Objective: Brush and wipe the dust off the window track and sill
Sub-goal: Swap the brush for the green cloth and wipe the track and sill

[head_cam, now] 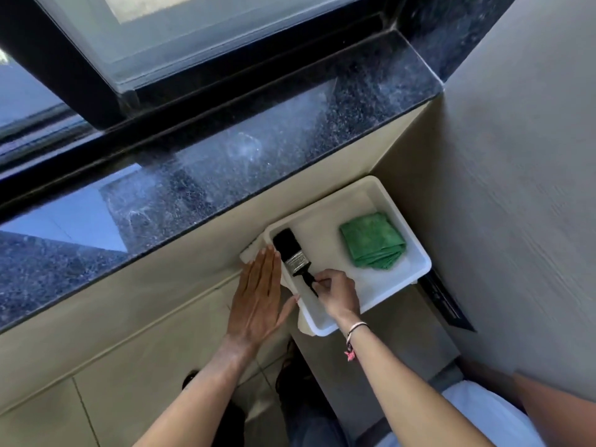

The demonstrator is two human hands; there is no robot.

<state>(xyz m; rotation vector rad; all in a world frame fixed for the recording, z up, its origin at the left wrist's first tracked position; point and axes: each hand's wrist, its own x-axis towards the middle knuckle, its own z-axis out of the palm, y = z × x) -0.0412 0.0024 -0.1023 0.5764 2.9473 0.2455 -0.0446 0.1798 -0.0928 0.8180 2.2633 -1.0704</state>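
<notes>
A black-bristled paint brush (290,251) with a metal ferrule lies in a white plastic tray (416,253) below the sill. My right hand (335,293) is closed around the brush's black handle. My left hand (258,295) is flat, fingers together, pressed against the tray's left rim. A folded green cloth (374,240) lies in the tray's right half. The dusty black granite sill (225,162) runs diagonally above, with the dark window track (200,101) behind it under the sliding pane.
A beige wall panel (113,317) drops below the sill's front edge. A grey wall (516,188) closes off the right side. The tray rests on a grey ledge (403,330). My legs and dark shoes show at the bottom.
</notes>
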